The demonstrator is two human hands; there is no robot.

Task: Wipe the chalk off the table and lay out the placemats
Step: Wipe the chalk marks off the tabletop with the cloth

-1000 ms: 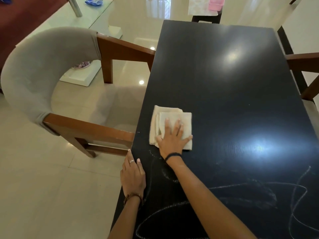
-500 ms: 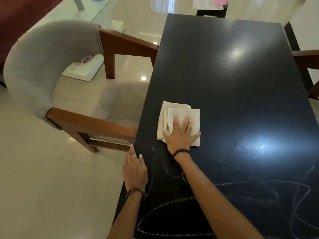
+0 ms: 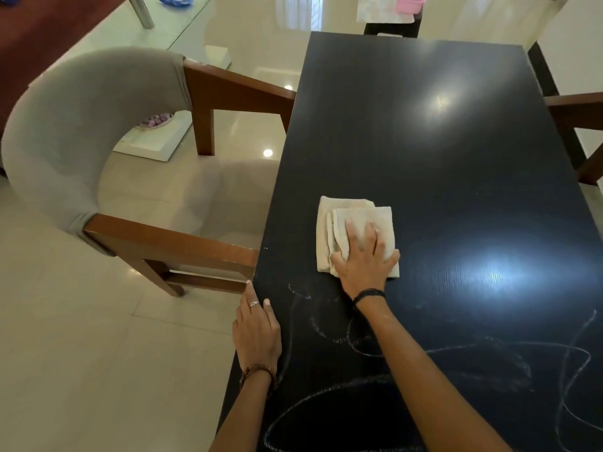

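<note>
At 6 o'clock we see chalk scribbles run off the bottom edge, cut off. Our left hand lies flat, fingers straight, on the dark table edge. Our right hand presses flat on the folded cloth, hiding its near part. At 12 o'clock, placemats are cropped; at 10 o'clock, 1 chair.

Cloth on table, chair left.
</note>
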